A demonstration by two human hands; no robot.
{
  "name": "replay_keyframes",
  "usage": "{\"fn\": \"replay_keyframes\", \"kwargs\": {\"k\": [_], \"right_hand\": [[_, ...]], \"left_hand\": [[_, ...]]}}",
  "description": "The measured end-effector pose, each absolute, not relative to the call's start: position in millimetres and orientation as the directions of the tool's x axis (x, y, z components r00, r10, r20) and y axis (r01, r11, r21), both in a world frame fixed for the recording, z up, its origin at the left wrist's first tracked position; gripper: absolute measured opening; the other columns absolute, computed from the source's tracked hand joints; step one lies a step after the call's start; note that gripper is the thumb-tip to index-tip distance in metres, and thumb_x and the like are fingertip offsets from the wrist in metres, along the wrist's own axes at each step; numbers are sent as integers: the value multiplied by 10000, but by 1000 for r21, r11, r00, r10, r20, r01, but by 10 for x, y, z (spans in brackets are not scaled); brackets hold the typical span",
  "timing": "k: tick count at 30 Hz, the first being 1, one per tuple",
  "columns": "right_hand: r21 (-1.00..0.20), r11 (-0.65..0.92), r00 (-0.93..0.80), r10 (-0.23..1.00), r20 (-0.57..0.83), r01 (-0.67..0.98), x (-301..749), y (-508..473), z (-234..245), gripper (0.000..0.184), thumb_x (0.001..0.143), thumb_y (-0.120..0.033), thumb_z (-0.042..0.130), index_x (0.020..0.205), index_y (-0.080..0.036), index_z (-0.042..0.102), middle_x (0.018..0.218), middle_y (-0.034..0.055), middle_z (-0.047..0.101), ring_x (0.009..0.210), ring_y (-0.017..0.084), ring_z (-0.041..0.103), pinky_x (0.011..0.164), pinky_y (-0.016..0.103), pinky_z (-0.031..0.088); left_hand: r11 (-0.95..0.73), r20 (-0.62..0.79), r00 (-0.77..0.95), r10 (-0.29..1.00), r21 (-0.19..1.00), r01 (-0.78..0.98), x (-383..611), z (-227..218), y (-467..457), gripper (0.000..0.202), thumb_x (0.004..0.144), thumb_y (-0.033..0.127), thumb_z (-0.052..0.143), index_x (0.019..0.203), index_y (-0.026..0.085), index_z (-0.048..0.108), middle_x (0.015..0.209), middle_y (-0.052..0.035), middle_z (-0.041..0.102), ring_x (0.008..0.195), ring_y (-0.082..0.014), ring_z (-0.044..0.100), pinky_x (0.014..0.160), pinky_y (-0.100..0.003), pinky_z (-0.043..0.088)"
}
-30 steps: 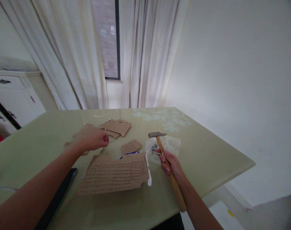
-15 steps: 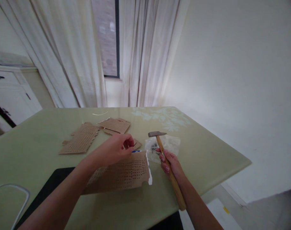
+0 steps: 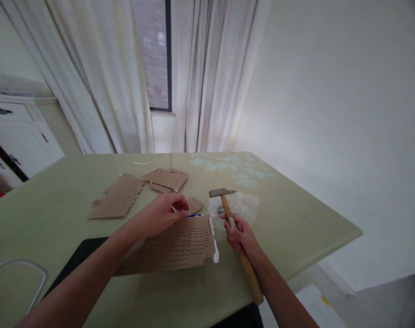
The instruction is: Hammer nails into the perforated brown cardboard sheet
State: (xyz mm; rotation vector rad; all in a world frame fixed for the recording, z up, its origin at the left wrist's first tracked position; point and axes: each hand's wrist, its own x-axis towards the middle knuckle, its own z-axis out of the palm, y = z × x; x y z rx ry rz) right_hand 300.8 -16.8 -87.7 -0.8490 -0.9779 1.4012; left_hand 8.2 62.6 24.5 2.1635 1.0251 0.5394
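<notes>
Seated at the green table (image 3: 296, 218), you keep your right hand (image 3: 240, 234) wrapped tight round the wooden handle of the hammer (image 3: 225, 207), its steel head at the edge of a clear plastic bag (image 3: 245, 205). Your left hand (image 3: 161, 215) pinches its fingertips together at the far edge of the perforated cardboard sheet (image 3: 180, 246); what they grip is too small to tell. With those fingers so near, a glancing blow could catch them or mark the glossy tabletop.

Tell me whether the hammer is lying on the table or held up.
Held up: the right hand grips the hammer by its wooden handle, its metal head above the clear plastic bag.
</notes>
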Motion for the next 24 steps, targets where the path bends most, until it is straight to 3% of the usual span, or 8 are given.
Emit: {"fn": "replay_keyframes", "kwargs": {"k": [3, 6, 10, 13, 19, 24], "right_hand": [[-912, 14, -115, 991, 68, -410, 2942, -224, -887, 701, 551, -285, 1034, 1157, -255, 684, 820, -102, 523, 425, 2, 392, 353, 138, 343], [-913, -1, -164, 984, 72, -408, 2874, -298, -899, 898, 458, -131, 1047, 1243, -301, 644, 862, -111, 492, 453, 8, 443, 378, 140, 396], [-919, -5, -210, 974, 84, -395, 2787, -354, -946, 1037, 371, -176, 1095, 1263, -332, 590, 906, -112, 498, 413, 1, 436, 341, 157, 389], [-931, 4, -215, 973, 88, -365, 2742, -363, -950, 1008, 376, -188, 1106, 1229, -315, 584, 910, -107, 551, 441, 1, 462, 382, 143, 400], [-954, 41, -190, 977, 101, -295, 2717, -413, -830, 801, 588, -189, 1047, 1230, -284, 578, 933, -74, 634, 526, 15, 517, 477, 131, 425], [-958, 58, -167, 980, 109, -281, 2720, -429, -822, 849, 534, -192, 1065, 1200, -300, 550, 939, -86, 638, 482, 3, 480, 434, 128, 372]], "left_hand": [[-480, 79, 635, 768, 727, 491, 79, 171, 688, 235, 965, 428, 612, 989, 209, 695, 1044, -61, 796, 958, -231, 736, 834, -333, 551], [-486, 63, 654, 754, 722, 491, 94, 139, 704, 225, 972, 426, 594, 988, 216, 674, 1021, -55, 783, 950, -236, 725, 841, -340, 547], [-482, 40, 657, 753, 713, 509, 108, 166, 662, 185, 964, 378, 572, 971, 218, 664, 1006, -58, 766, 932, -249, 709, 832, -357, 538], [-477, 33, 657, 753, 715, 511, 105, 183, 629, 180, 963, 371, 564, 977, 222, 663, 1024, -59, 765, 943, -254, 707, 845, -366, 538], [-456, 19, 645, 764, 723, 519, 79, 167, 609, 200, 963, 385, 563, 999, 222, 673, 1044, -64, 775, 972, -260, 722, 863, -370, 546], [-437, 13, 626, 780, 728, 529, 59, 155, 607, 196, 954, 394, 586, 989, 224, 678, 1037, -55, 786, 946, -250, 727, 836, -358, 547]]}}
